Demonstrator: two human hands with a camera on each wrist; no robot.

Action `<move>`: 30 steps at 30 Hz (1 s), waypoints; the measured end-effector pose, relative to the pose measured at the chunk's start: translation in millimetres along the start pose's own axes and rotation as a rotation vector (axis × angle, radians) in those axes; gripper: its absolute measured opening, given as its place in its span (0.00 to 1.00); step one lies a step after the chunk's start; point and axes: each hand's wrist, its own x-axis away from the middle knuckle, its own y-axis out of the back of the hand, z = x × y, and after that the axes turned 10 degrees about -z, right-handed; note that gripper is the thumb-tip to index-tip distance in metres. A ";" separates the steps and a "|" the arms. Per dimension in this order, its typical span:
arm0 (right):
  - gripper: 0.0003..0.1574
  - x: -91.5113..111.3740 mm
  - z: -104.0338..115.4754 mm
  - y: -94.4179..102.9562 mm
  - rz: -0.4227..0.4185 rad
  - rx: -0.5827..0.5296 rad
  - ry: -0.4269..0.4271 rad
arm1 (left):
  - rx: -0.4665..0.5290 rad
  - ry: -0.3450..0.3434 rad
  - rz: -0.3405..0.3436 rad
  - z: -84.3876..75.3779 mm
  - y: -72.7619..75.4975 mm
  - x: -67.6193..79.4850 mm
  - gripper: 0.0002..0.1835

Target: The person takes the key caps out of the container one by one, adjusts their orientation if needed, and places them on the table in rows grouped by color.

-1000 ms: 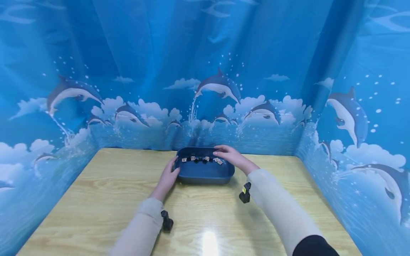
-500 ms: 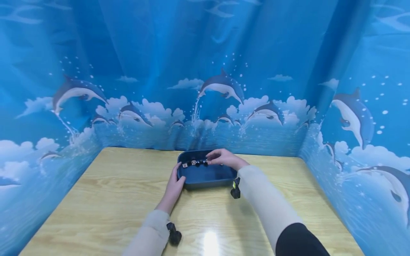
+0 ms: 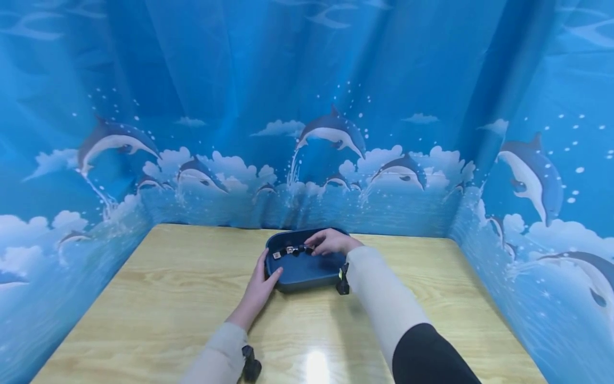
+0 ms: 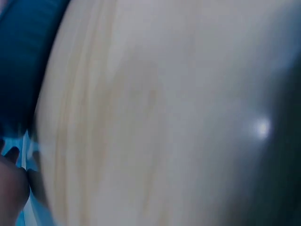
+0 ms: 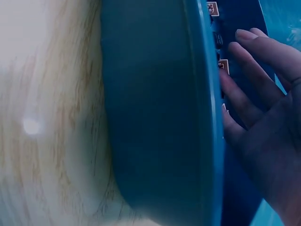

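A dark blue oblong tray [image 3: 307, 272] with raised walls stands on the table. My left hand [image 3: 259, 288] holds its near left corner, thumb at the rim and fingers along the left wall; in the left wrist view only part of that hand shows, at the lower left edge. Inside the tray, a row of small square pieces [image 3: 290, 250] runs along the back, some with pale patterned faces, others dark. My right hand [image 3: 331, 241] reaches over the tray, fingertips at the right part of the row. Its fingers [image 5: 254, 70] look loosely spread in the right wrist view, with a square piece [image 5: 223, 66] by the fingertips.
The tray sits near the back edge of a light wood table [image 3: 192, 277]. A blue curtain [image 3: 230, 106] printed with dolphins hangs behind and on both sides. Small black wrist cameras [image 3: 343, 280] are strapped at both sleeves.
My right hand has moved from the tray's far right rim leftward over the row, covering its right-hand pieces. The tray, with my left hand on it, has shifted slightly toward me and turned a little.
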 end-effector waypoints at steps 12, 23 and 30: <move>0.26 -8.8 -3.9 -8.3 0.040 0.023 -0.016 | -0.074 -0.051 0.086 5.7 15.1 -14.1 0.34; 0.21 -11.5 -7.4 -10.4 0.036 0.089 -0.008 | -0.126 -0.019 0.131 2.0 20.6 -14.4 0.35; 0.22 -8.9 -7.7 -9.8 0.053 0.150 -0.002 | -0.349 -0.143 0.193 3.6 31.1 -13.9 0.45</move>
